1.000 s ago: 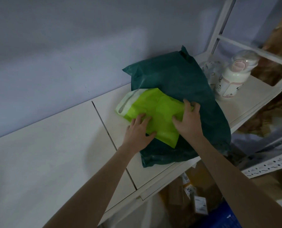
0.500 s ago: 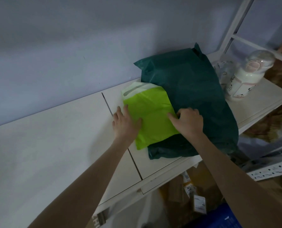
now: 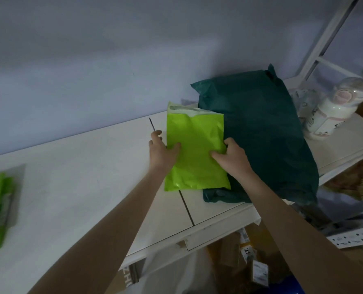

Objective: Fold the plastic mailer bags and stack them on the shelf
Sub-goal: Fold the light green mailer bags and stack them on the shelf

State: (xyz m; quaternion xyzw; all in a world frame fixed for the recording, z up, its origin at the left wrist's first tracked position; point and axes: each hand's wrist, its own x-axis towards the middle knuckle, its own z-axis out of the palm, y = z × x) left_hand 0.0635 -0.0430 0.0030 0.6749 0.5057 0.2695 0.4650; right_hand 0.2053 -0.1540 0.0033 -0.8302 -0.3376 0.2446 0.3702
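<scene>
The lime-green mailer bag point(image 3: 195, 151) lies on the white shelf point(image 3: 81, 177), its right part overlapping the dark green bag point(image 3: 261, 134). Left hand point(image 3: 162, 152) grips its left edge — thumb on top. Right hand point(image 3: 231, 154) pinches its right edge with curled fingers.

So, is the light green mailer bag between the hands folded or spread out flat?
Spread flat, apparently unfolded: the light green mailer bag shows its full rectangle with the white flap strip open at the far end. Hidden folds underneath: cannot tell.
</scene>
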